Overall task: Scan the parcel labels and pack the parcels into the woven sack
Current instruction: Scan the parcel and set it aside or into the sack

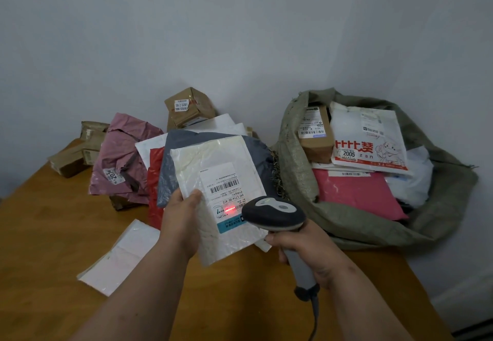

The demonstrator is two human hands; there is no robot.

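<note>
Head view: the wooden bench shows bare surface along its near-left edge. The woven sack lies open at the right edge, holding parcels. The left hand pinches a white bubble mailer above the bench; the right hand grips the scanner, its red light on the label.

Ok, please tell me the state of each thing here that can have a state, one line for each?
left hand: holds the white padded parcel by its lower left edge
white padded parcel: lifted, label up
right hand: grips the scanner handle
scanner: on, red light on the label
woven sack: open, partly filled with parcels
pink parcel: crumpled, on the pile
</note>
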